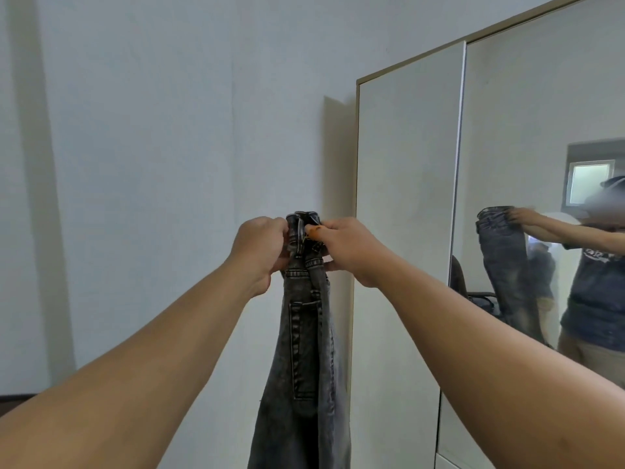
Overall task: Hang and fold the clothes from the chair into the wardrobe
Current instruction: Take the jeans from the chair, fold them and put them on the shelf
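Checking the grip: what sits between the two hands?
In the head view, the bunched waistband of the grey jeans sits between the left hand and right hand; both grip it.

Soft even light, slight blur, wide-angle edge warp.

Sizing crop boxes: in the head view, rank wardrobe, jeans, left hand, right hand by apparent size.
1. wardrobe, largest, cut off by the frame
2. jeans
3. left hand and right hand: alike, not ranked; both grip the waistband.

Pale grey wall (152, 164); mirrored door (541, 147) at right.
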